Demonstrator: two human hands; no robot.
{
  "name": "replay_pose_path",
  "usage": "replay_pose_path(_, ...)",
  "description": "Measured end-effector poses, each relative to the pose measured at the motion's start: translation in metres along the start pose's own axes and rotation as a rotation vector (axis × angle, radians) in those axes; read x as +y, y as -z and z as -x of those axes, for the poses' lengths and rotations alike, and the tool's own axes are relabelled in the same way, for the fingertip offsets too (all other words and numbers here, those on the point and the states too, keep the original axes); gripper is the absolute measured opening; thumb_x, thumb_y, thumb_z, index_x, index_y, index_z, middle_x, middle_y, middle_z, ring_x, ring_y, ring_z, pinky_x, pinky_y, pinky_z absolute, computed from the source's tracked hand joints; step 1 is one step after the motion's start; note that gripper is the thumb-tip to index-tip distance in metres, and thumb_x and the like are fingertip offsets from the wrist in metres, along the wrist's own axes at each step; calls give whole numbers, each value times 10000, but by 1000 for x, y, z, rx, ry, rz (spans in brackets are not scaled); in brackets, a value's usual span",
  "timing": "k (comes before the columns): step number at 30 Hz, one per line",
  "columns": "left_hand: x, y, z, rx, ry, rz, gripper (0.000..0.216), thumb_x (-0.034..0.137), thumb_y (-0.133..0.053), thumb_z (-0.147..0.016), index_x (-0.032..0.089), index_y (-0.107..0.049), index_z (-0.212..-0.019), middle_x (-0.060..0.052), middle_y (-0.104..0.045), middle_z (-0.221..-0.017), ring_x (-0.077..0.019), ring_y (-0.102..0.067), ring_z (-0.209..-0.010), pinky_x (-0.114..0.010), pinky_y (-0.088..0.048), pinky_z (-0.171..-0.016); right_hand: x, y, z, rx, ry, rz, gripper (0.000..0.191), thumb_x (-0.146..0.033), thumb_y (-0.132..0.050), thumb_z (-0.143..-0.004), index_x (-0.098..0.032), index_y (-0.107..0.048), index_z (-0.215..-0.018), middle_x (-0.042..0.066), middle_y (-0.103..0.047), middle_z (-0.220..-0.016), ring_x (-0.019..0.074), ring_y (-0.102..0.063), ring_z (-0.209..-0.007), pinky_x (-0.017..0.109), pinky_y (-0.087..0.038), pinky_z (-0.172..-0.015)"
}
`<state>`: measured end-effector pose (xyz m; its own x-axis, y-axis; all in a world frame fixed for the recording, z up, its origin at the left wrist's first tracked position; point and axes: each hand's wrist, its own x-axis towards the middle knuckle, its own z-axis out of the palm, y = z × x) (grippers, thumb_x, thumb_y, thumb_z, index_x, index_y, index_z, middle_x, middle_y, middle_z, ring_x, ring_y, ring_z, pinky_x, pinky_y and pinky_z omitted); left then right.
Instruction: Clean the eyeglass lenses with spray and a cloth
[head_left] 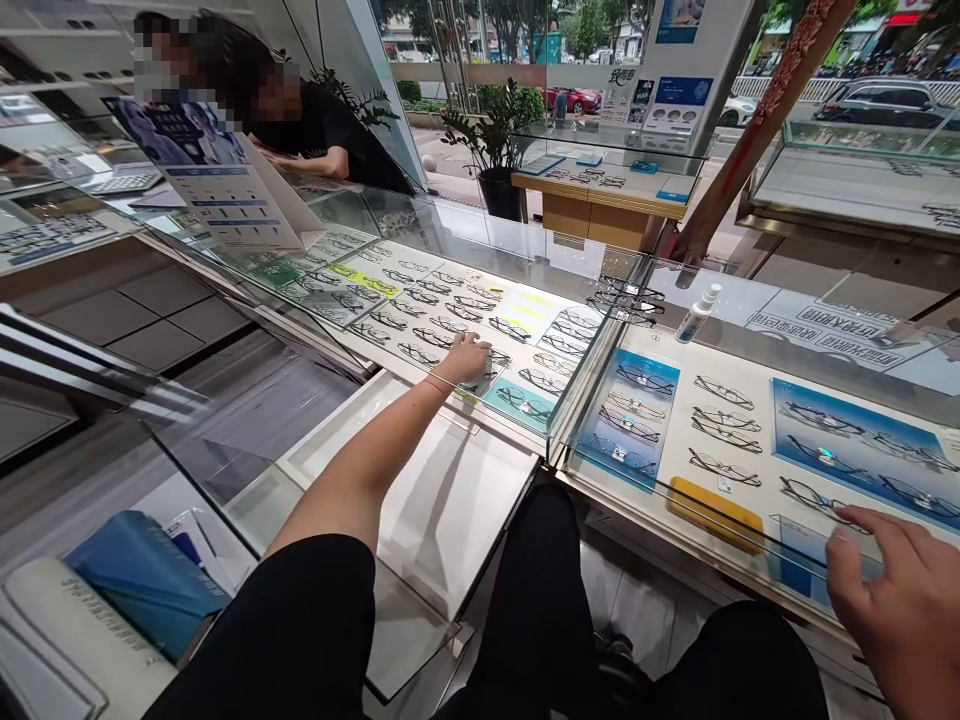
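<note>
My left hand [466,358] reaches into the glass display case, palm down, with its fingers bent onto a pair of eyeglasses [497,357]; the fingertips are partly hidden. Rows of eyeglasses surround it, among them a pair [510,328] beyond the hand and another [523,402] on a teal card to its right. At the lower right, my right hand [904,590] is held over the near edge of the other case. Its thumb and fingers are apart and nothing shows between them. Dark-framed eyeglasses [810,497] lie just beyond its fingertips.
A white spray bottle [699,312] and stacked eyeglasses [626,298] stand on the glass top. A yellow case [714,515] lies by the right edge. Below my left arm is a pulled-out white drawer [442,500]. Across the counter, a person [330,130] leans behind a calendar [217,190].
</note>
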<state>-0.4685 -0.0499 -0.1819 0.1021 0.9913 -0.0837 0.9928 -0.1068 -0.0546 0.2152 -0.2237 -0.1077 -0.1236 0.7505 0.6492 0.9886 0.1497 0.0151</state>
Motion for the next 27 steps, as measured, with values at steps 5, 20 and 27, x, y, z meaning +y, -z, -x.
replay_pose_path(5, -1, -1, 0, -9, 6, 4, 482, 355, -611, -909, 256, -838, -1322, -150, -739, -1518, -477, -478, -1473, -662, -326, -1180, 1, -1, 0, 85, 106, 44, 442, -445, -461, -1056, -164, -800, -1087, 111, -825, -989, 320, -737, -878, 375, -447, -595)
replay_pose_path(20, -9, 10, 7, -73, -15, -34, 323, 251, -552, -918, 218, -873, -936, -83, -727, -1566, -430, -450, -1557, -638, -338, -1243, -4, 8, -3, 50, 121, 33, 435, -426, -488, -1060, -134, -808, -1104, 148, -818, -994, 351, -734, -892, 373, -421, -587)
replay_pose_path(27, 2, 18, -15, 6, 23, -47, 413, 306, -486, -1015, 187, -872, -929, -123, -706, -1586, -432, -457, -1573, -655, -313, -1264, -6, 11, -2, 44, 125, 17, 406, -398, -499, -1064, -136, -806, -1109, 150, -817, -992, 358, -745, -904, 380, -435, -601)
